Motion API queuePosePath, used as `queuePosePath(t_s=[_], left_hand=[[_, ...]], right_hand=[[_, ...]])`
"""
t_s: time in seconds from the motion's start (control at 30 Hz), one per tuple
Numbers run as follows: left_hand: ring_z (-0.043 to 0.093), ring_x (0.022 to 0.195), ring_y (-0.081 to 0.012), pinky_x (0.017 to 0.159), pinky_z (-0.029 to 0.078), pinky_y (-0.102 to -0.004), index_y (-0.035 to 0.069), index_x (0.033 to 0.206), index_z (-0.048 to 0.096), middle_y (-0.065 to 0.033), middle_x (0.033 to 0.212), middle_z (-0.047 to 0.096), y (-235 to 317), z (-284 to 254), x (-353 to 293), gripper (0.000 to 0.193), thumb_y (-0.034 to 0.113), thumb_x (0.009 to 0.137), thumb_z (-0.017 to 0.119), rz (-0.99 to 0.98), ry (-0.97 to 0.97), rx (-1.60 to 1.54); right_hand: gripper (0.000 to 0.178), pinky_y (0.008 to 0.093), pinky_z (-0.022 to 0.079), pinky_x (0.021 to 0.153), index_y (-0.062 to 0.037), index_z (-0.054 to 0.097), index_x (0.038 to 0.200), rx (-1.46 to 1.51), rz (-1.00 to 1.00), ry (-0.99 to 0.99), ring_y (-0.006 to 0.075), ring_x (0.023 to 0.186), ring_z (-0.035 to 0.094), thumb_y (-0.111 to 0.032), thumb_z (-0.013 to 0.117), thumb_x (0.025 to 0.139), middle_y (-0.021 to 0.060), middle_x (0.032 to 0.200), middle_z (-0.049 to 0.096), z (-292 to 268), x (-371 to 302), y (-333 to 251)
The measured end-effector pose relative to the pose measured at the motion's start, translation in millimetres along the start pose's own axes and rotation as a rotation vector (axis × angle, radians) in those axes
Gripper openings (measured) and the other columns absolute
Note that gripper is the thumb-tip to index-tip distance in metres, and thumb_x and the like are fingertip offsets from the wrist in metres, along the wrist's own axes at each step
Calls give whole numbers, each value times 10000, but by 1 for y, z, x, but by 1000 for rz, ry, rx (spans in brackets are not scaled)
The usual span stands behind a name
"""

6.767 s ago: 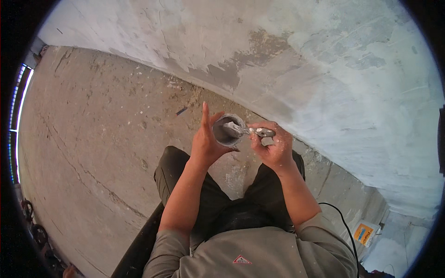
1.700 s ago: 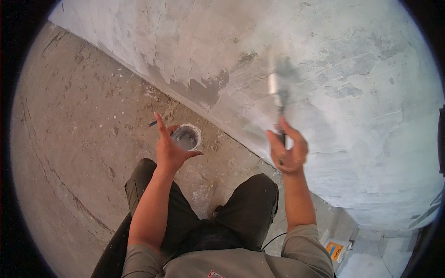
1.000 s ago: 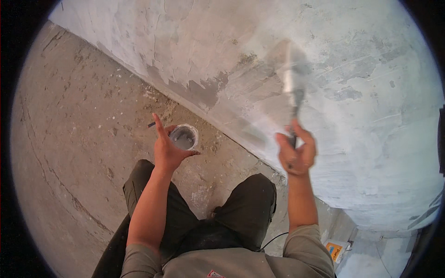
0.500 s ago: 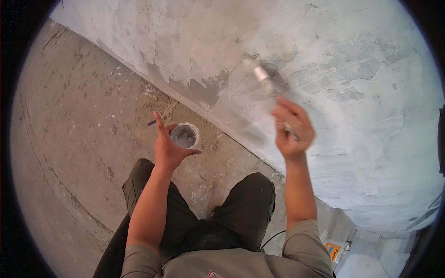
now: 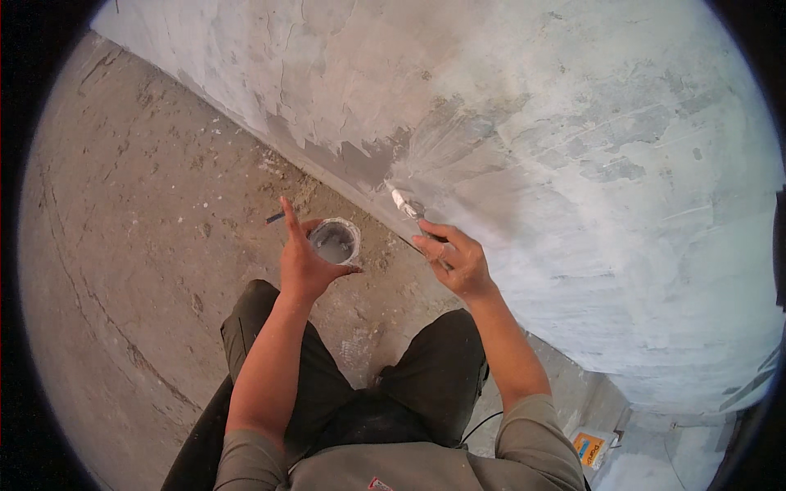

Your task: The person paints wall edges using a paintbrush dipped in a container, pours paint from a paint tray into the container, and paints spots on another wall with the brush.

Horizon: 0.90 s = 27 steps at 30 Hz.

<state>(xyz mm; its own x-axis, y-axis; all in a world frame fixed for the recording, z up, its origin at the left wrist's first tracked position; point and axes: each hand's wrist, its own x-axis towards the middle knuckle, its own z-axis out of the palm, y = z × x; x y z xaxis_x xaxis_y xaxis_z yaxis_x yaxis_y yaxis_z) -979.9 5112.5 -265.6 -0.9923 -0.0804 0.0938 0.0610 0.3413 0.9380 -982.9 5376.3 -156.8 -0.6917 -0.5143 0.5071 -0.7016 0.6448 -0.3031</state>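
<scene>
My left hand is wrapped round a small round tub with a white-smeared rim and greyish-white liquid inside. A short dark stick pokes out beside its raised index finger; what it belongs to I cannot make out. In my right hand is a paintbrush, held by the handle. Its white-coated head is at the foot of the wall, by a grey unpainted patch. The wall is patchy with white coating and scraped, darker spots.
A dusty concrete floor with cracks and white specks meets the wall along a slanting edge. My bent knees are close below both hands. At the lower right, an orange and white package lies near a corner. A thin black cord runs by my right leg.
My right hand has brought the paintbrush down and to the left, from higher on the wall to its foot. My left hand and the tub have shifted slightly right.
</scene>
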Motion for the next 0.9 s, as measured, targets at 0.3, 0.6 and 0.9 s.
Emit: queuePosePath(t_s=[0.3, 0.6, 0.9], left_hand=[[682, 1109, -352, 971, 547, -435, 107, 1614, -190, -170, 1215, 683, 1, 1, -3, 1700, 263, 467, 1054, 49, 6, 22], [678, 1124, -361, 973, 543, -440, 103, 1615, -181, -181, 1234, 681, 5, -1, -5, 1698, 278, 465, 1056, 47, 16, 33], [677, 1119, -366, 974, 542, -448, 109, 1619, -172, -177, 1221, 680, 1, 3, -4, 1686, 252, 472, 1055, 54, 12, -9]], right_hand=[[309, 299, 625, 691, -163, 768, 1108, -168, -141, 387, 249, 903, 754, 7, 773, 850, 151, 1152, 732, -62, 61, 2], [340, 327, 630, 743, -141, 782, 1033, -260, -175, 50, 273, 928, 749, 94, 750, 789, 173, 1150, 713, -30, 14, 0], [229, 324, 620, 805, -92, 756, 1092, -142, 7, 422, 253, 968, 753, -8, 766, 879, 153, 1188, 729, -74, 19, -2]])
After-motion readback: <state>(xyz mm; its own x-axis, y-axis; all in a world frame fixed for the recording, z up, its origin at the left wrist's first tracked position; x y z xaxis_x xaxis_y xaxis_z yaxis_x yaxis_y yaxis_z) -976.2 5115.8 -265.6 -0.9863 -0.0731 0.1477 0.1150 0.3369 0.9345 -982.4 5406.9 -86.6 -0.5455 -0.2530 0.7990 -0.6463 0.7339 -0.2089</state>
